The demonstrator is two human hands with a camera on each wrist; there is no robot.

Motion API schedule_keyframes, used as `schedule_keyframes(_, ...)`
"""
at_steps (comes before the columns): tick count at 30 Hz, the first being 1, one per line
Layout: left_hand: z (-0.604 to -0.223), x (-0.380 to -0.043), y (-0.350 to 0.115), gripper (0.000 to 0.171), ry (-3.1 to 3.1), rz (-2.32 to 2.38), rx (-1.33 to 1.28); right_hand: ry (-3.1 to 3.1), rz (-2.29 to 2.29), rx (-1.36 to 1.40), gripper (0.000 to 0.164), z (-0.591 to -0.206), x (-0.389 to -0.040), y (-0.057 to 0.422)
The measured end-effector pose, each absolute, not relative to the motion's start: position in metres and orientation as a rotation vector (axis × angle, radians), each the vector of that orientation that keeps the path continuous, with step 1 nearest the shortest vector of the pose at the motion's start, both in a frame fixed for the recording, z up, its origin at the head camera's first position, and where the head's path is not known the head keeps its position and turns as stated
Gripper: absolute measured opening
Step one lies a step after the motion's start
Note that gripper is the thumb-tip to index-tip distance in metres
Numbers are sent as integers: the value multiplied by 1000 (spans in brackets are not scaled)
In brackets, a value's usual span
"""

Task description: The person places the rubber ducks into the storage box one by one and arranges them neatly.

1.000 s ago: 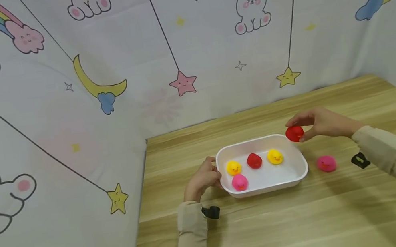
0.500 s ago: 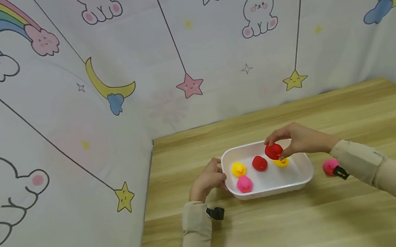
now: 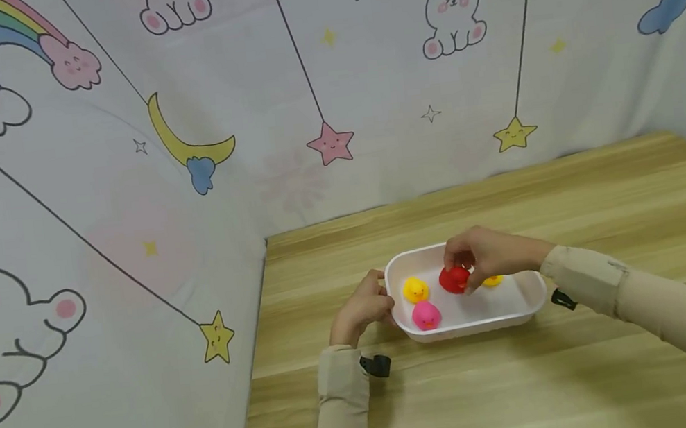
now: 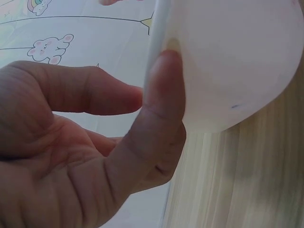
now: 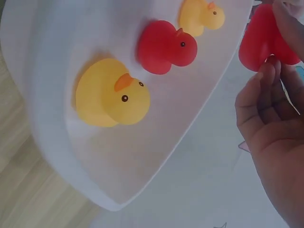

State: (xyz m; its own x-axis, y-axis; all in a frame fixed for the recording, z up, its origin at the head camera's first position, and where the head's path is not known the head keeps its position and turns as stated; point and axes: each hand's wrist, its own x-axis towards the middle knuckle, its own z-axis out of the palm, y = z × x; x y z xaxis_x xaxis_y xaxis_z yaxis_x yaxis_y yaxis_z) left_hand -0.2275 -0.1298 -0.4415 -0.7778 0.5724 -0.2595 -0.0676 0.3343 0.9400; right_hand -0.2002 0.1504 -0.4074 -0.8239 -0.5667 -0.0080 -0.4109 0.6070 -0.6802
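My right hand (image 3: 497,251) pinches a red rubber duck (image 3: 452,280) over the white plastic tray (image 3: 474,330). In the right wrist view this held duck (image 5: 259,40) is between thumb and fingers, beside the tray's edge. Inside the tray sit a yellow duck (image 3: 416,290) and a pink duck (image 3: 426,315) at the left, plus another yellow duck (image 3: 492,281) partly behind my right hand. A second red duck (image 5: 164,47) shows between the yellow ones in the right wrist view. My left hand (image 3: 362,309) grips the tray's left end, thumb and fingers at its rim.
The tray rests on a wood-grain table (image 3: 475,395). Behind and to the left hangs a white cloth (image 3: 264,62) printed with rabbits, stars and moons. Black wrist straps (image 3: 376,366) show below both beige sleeves (image 3: 601,284).
My right hand has carried the red duck leftward from beyond the tray's right end to over its middle. The pink duck on the table is now hidden behind my right arm. My left hand stays put.
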Motion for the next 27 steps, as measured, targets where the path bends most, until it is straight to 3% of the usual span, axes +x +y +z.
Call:
schedule_keyframes(15,-440,-227,-129,62,2038,1462,433,2644,-590,-1071,35,-437,-198,135)
schedule_keyframes(27,-442,-228,-128,59,2028,1475,432,2701,-418,-918,39,-450,-193,134)
